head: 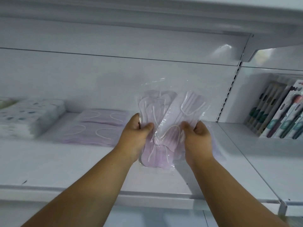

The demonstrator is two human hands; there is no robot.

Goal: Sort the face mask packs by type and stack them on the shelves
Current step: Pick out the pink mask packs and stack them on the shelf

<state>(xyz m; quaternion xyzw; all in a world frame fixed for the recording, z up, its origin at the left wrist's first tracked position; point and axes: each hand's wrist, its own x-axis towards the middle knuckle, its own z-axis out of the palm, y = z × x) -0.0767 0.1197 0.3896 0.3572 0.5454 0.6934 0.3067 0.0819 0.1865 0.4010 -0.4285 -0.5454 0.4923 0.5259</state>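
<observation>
We are holding two lilac face mask packs above the white shelf (49,164), one in each hand, both in clear plastic wrappers. Our left hand (136,130) is pinching the left pack (150,112) near its middle, thumb on the front and fingers behind, so that grip is closed on it. Our right hand (196,133) is gripping the right pack (183,112) the same way; this one is tilting across and overlapping the other.

We are judging this to be the sorting step: we are comparing the two packs, and they are looking like the same type as the flat lilac stack (96,128) lying further left on the shelf. The next move is probably calling for squaring the two together and laying them flat on that stack, keeping the slippery wrappers from sliding apart.

Left of the lilac stack a stack of patterned white packs (32,115) is sitting, blurred. In the neighbouring bay to the right, boxed toothbrush sets (278,112) are leaning. We are making out no readable writing or brand anywhere; the print on those boxes is too small.
</observation>
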